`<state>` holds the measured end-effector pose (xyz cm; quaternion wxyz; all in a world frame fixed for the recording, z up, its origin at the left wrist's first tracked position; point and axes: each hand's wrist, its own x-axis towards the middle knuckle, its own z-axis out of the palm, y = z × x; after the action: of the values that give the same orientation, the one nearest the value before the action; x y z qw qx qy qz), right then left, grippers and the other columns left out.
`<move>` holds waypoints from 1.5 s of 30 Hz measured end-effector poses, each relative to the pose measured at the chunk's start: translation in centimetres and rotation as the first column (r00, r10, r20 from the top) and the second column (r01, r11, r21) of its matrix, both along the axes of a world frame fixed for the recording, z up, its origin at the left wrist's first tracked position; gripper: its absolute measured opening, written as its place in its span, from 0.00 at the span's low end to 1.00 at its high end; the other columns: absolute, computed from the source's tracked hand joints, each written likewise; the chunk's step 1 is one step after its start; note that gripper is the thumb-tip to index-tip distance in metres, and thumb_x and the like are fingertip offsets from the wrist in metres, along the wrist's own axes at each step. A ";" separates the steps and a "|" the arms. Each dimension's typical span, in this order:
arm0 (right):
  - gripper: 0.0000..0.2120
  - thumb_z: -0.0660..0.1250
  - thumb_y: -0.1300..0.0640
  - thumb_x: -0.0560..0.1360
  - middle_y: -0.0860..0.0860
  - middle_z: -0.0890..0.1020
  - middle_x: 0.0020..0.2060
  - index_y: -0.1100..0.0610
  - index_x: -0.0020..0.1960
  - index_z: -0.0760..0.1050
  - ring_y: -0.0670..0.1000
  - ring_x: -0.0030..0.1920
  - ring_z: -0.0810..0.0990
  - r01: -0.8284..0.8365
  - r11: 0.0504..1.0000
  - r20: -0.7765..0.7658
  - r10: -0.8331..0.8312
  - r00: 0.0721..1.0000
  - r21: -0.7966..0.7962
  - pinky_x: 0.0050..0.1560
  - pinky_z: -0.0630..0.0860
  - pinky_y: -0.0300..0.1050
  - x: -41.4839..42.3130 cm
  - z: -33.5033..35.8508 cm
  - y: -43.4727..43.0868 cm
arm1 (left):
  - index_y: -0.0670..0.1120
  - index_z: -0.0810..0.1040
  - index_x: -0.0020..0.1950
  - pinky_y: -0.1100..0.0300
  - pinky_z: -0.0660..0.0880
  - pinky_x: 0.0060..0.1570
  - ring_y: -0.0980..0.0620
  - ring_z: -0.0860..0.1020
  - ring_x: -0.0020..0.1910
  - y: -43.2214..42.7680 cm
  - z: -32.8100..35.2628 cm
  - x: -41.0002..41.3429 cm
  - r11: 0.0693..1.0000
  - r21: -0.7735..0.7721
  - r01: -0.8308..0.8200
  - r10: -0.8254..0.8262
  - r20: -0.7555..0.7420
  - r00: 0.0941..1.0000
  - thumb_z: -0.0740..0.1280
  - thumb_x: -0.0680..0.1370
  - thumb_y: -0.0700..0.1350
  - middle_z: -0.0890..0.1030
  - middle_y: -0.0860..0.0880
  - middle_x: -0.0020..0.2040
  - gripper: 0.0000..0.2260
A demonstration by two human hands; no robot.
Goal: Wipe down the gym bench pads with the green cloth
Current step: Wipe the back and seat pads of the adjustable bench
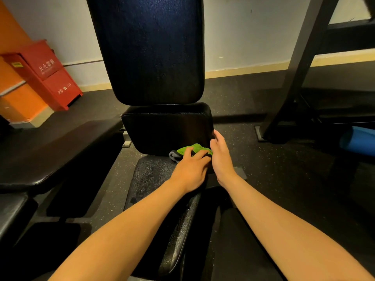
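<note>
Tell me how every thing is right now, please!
green cloth, bunched up where seat pad meets lower pad
left hand, gripping the green cloth
right hand, open, touching the lower pad's right edge
seat pad, speckled, looks wet
tall back pad, raised steeply, untouched
red box, closed

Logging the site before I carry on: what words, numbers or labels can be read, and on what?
"灭火器箱": upper front of the red box.
"火警 119", with a phone symbol: lower front of that box.
Small line under the upper characters, and the yellow sticker: too blurred to read.
</note>
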<state>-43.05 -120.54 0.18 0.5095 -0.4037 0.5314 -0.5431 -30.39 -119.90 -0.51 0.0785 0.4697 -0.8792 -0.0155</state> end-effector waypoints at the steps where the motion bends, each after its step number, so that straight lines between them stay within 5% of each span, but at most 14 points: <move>1: 0.21 0.53 0.52 0.84 0.41 0.70 0.67 0.44 0.77 0.60 0.41 0.65 0.69 0.002 1.000 -0.012 -0.002 1.000 0.003 0.66 0.67 0.43 0.1 -0.2 0.0 | 0.49 0.75 0.67 0.46 0.63 0.69 0.38 0.63 0.67 -0.2 0.2 0.5 0.999 0.031 -0.031 0.031 0.013 0.999 0.59 0.82 0.46 0.72 0.50 0.70 0.15; 7: 0.22 0.52 0.51 0.84 0.44 0.67 0.73 0.42 0.77 0.57 0.45 0.71 0.66 0.012 1.000 -0.112 -0.012 0.994 -0.002 0.68 0.65 0.44 0.9 -0.8 0.0 | 0.52 0.77 0.65 0.45 0.72 0.62 0.44 0.66 0.64 -0.6 0.5 4.3 0.965 0.106 -0.238 0.245 -0.055 0.968 0.59 0.81 0.46 0.76 0.50 0.62 0.14; 13: 0.23 0.50 0.50 0.84 0.47 0.65 0.75 0.41 0.79 0.53 0.51 0.74 0.64 0.007 1.000 -0.155 -0.005 0.988 0.016 0.68 0.62 0.46 1.1 -0.8 -0.1 | 0.47 0.82 0.58 0.49 0.69 0.57 0.39 0.74 0.56 -1.4 1.4 8.3 0.823 0.147 -0.548 0.564 -0.109 0.818 0.60 0.79 0.44 0.79 0.44 0.55 0.13; 20: 0.24 0.54 0.55 0.83 0.44 0.67 0.74 0.41 0.77 0.58 0.47 0.74 0.65 -0.005 1.000 -0.116 0.003 0.993 -0.016 0.74 0.64 0.52 0.3 -0.2 0.0 | 0.53 0.82 0.62 0.59 0.69 0.60 0.52 0.76 0.60 -0.5 5.5 1.2 0.946 0.178 -0.269 0.316 -0.343 0.885 0.63 0.80 0.44 0.79 0.51 0.59 0.14; 24: 0.21 0.53 0.57 0.84 0.45 0.68 0.74 0.44 0.75 0.64 0.45 0.73 0.65 0.055 0.998 0.053 -0.053 0.997 -0.032 0.70 0.65 0.43 -0.9 3.1 -0.1 | 0.55 0.73 0.73 0.62 0.71 0.60 0.60 0.72 0.56 -0.1 6.8 -0.8 0.981 0.170 -0.096 0.165 -0.463 0.871 0.65 0.82 0.46 0.72 0.57 0.56 0.19; 30: 0.17 0.53 0.51 0.85 0.48 0.81 0.60 0.49 0.67 0.75 0.45 0.62 0.78 0.018 0.996 0.207 0.002 0.978 -0.093 0.66 0.73 0.47 -1.2 6.5 -1.0 | 0.51 0.66 0.78 0.59 0.68 0.66 0.50 0.68 0.67 -1.0 5.8 -1.3 0.989 -0.137 -0.055 0.002 -0.357 0.934 0.66 0.81 0.42 0.67 0.48 0.72 0.26; 36: 0.20 0.52 0.51 0.85 0.41 0.70 0.70 0.44 0.76 0.63 0.41 0.69 0.67 -0.025 0.995 -0.048 0.021 0.999 -0.092 0.65 0.66 0.37 -0.9 4.7 -0.5 | 0.48 0.77 0.62 0.62 0.67 0.50 0.48 0.73 0.53 -1.4 2.4 1.3 0.970 -0.092 -0.226 0.174 -0.386 0.906 0.70 0.75 0.37 0.73 0.49 0.57 0.16; 39: 0.22 0.50 0.50 0.85 0.44 0.65 0.75 0.44 0.78 0.58 0.44 0.74 0.62 0.010 0.992 -0.203 -0.035 0.979 -0.126 0.69 0.60 0.41 0.3 4.6 -0.4 | 0.48 0.77 0.58 0.59 0.66 0.44 0.46 0.74 0.50 -0.7 0.7 2.9 0.949 0.005 -0.315 0.297 -0.343 0.891 0.69 0.75 0.36 0.69 0.52 0.52 0.13; 45: 0.21 0.52 0.52 0.85 0.47 0.68 0.73 0.45 0.77 0.61 0.48 0.74 0.65 0.057 0.994 -0.101 -0.066 0.993 -0.092 0.71 0.62 0.44 0.4 5.3 -0.5 | 0.50 0.75 0.67 0.71 0.68 0.56 0.59 0.71 0.56 -0.5 6.6 0.3 0.982 -0.047 -0.182 0.129 -0.535 0.835 0.68 0.79 0.39 0.70 0.53 0.59 0.17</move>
<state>-42.61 -121.09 5.51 0.4457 -0.4372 0.5446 -0.5600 -30.05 -120.41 6.08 0.3411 0.5127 -0.7820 -0.0958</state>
